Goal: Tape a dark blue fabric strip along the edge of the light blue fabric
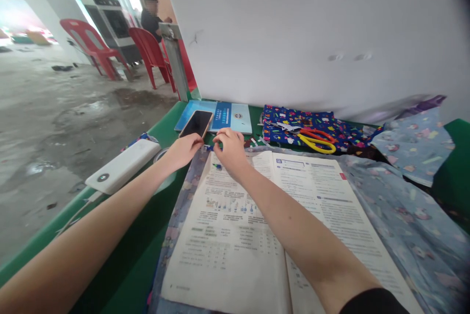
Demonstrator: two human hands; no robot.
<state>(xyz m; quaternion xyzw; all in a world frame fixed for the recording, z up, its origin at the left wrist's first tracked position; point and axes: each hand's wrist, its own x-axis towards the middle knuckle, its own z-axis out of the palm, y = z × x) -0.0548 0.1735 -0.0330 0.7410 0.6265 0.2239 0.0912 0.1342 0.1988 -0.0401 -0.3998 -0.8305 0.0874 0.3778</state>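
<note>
An open book [227, 265] with printed pages lies on light blue patterned fabric [396, 216]. At its top left corner, my left hand [183, 151] has its fingers pinched beside the lower edge of a phone [197, 124]. My right hand [233, 151] reaches over the left page, thumb and fingers curled together at the book's top edge. Between the two hands is a small bit of dark blue material [208, 148]; whether either hand grips it or the fabric edge cannot be made out. A small dark blue-green scrap [217, 166] lies on the page below my right hand.
Scissors [317, 141] with orange and yellow handles rest on dark blue patterned fabric [282, 115]. A blue booklet [238, 117] lies partly under the phone. A white power bank [123, 167] with a cable sits at the green table's left edge. A white board [312, 35] stands behind; a person [150, 20] sits beyond.
</note>
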